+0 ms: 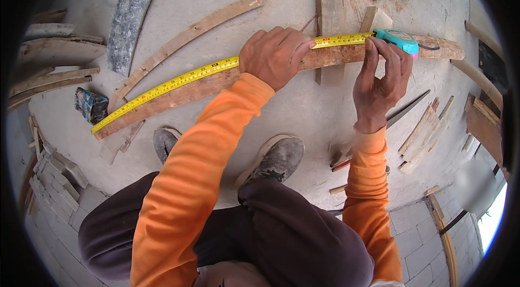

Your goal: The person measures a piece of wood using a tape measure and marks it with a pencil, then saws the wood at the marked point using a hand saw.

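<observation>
A long wooden board (189, 92) lies across the floor in front of me, its left end nearer to me. Along its far edge stretches the yellow blade of a tape measure (179, 77), drawn out to the board's left end. My left hand (273, 57) is closed over the blade and the board around mid-length. The teal case of the tape measure (399, 41) rests on the board toward the right. Just beside the case, my right hand (383, 78) is closed, thumb and fingers bent together at the board's near edge. Whatever they pinch, if anything, is hidden.
Under the board runs a crosswise plank (329, 11). A thin wooden strip (189, 35) and a grey-stained plank (135, 16) lie beyond it. A crumpled dark packet (90, 105) sits by its left end. A dark saw-like blade (407, 108) and wood scraps (425, 135) lie right.
</observation>
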